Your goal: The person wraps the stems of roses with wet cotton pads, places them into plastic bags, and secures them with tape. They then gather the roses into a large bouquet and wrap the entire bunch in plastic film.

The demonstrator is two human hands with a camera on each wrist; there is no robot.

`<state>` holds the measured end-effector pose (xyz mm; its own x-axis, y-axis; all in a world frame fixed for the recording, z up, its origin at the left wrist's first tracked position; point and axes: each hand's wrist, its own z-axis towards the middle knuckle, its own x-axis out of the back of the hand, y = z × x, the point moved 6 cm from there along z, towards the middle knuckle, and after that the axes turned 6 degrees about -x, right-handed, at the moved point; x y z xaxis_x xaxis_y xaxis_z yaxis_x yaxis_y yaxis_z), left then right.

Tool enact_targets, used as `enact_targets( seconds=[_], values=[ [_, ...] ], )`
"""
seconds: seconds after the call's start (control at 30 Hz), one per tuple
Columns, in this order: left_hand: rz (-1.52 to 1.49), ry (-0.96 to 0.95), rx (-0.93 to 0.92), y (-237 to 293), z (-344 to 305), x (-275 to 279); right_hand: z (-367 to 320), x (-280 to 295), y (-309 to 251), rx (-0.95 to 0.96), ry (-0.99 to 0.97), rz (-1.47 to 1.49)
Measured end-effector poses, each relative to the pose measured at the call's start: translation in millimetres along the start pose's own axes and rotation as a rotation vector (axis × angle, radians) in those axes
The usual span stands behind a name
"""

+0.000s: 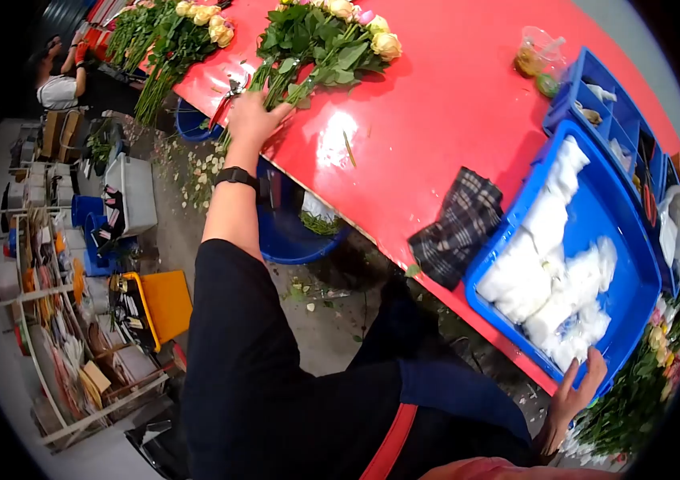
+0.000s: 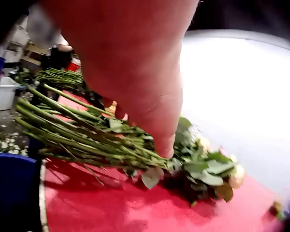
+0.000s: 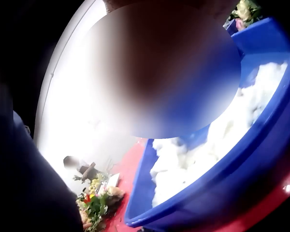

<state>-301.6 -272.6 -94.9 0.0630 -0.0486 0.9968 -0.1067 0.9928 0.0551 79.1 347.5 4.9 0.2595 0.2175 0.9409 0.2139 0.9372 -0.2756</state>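
My left hand (image 1: 254, 124) grips the stems of a bunch of cream roses (image 1: 332, 56) at the table's far left edge. In the left wrist view its thumb and fingers straddle the green stems (image 2: 82, 137), and the blooms lie to the right. Red-handled pruning shears (image 1: 230, 100) lie just beside this hand. At the lower right, my right hand (image 1: 576, 396) is at the near rim of a blue tray (image 1: 616, 212), its fingers loosely bent and holding nothing. Wet-looking white wads (image 1: 532, 272) fill part of the tray. The right wrist view shows that hand only as a blur.
A dark plaid cloth (image 1: 460, 224) lies on the red table (image 1: 420, 104) beside the tray. Another rose bunch (image 1: 172, 48) is farther left. Blue buckets (image 1: 296, 248) stand below the table edge. A divided blue organizer (image 1: 620, 120) and a clear cup (image 1: 536, 52) are at the back right.
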Motion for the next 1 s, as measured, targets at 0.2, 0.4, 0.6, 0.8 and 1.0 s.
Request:
enact_targets(
  seconds=[0.2, 0.4, 0.6, 0.8, 1.0],
  values=[
    [0.196, -0.265, 0.033, 3.8, 33.6, -71.3, 57.8, -36.8, -108.3, 0.157, -0.128, 0.13],
    [-0.767, -0.393, 0.063, 45.1, -4.9, -27.8, 106.4, -79.6, -198.5, 0.273, -0.275, 0.361],
    [-1.656, -0.436, 0.001, 127.5, -75.1, 17.4, 104.3, -176.1, -304.3, 0.196, -0.855, 0.869],
    [-2.062, -0.359, -0.056, 182.6, -122.3, 65.0, 61.5, -190.1, -333.1, -0.111, -1.145, 1.377],
    [-1.071, -0.502, -0.236, 154.3, -164.8, 74.4, 52.1, -152.4, -279.8, -0.066, -1.05, 1.148]
  ],
)
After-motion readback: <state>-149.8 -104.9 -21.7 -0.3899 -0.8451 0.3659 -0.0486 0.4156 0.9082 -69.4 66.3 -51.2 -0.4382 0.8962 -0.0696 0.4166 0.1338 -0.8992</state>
